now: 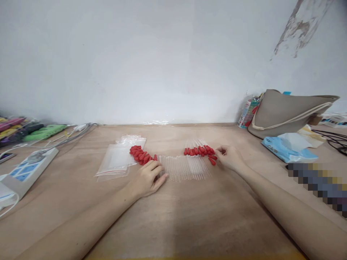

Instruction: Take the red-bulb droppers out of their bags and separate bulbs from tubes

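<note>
A row of clear thin tubes point(180, 169) lies side by side on the table. Red rubber bulbs point(139, 155) are heaped at its left end, partly over the clear bags. Behind the row, more clear tubes point(196, 142) end in red bulbs point(199, 150), like droppers. Two loose-looking red bulbs point(212, 160) lie at the right. My left hand point(150, 177) rests over the left end of the row, fingers bent and thumb apart. My right hand point(227, 157) has its thumb and forefinger close together against the rightmost bulbs; whatever sits between the fingertips is hidden.
Flat clear zip bags point(112, 160) lie left of the bulbs. Further left are a power strip point(34, 168) with cables and bright packets point(45, 132). At the right stand a grey bag point(287, 112), a printed bottle point(248, 113) and a blue tissue pack point(284, 148). A wall closes the back.
</note>
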Demonstrator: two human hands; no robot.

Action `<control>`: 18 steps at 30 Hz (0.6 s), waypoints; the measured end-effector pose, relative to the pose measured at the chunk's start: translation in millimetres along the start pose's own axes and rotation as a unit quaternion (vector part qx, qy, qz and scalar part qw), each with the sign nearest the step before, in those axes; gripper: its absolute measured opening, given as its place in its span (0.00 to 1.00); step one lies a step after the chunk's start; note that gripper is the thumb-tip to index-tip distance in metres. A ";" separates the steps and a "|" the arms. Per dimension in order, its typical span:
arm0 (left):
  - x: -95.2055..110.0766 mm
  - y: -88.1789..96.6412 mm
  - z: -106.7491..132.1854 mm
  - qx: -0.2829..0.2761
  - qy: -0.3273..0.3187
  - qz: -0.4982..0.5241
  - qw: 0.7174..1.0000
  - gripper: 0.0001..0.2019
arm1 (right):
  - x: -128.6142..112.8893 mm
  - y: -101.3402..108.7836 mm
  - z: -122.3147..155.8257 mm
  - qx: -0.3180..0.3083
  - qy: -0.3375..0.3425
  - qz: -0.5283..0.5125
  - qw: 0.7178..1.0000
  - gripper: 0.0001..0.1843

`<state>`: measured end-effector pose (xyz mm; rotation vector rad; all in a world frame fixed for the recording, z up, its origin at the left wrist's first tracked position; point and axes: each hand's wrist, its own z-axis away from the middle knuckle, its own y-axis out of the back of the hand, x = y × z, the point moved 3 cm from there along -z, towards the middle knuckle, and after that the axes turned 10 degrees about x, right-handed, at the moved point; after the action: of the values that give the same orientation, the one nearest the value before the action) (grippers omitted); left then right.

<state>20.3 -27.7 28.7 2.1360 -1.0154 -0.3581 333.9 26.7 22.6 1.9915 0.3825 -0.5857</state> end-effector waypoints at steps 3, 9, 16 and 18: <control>1.4 1.5 -1.1 0.015 -0.014 -0.009 1.000 0.07 | 6.5 -0.5 -6.1 0.034 -0.005 0.004 0.999 0.10; 2.4 1.5 -1.8 0.028 -0.031 -0.024 0.999 0.06 | 11.2 -10.9 -12.8 0.017 -0.022 0.006 1.000 0.20; 2.3 1.3 -1.2 0.031 -0.038 -0.039 0.998 0.06 | 3.6 -13.1 -10.9 0.020 -0.039 -0.017 0.999 0.13; 3.2 1.8 -1.6 0.036 -0.040 -0.038 0.998 0.06 | 6.1 -15.7 -12.2 0.027 -0.047 -0.036 0.998 0.13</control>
<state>22.2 -30.0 31.3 2.2451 -1.0080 -0.4533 334.0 45.0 12.5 2.0000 0.3868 -0.7395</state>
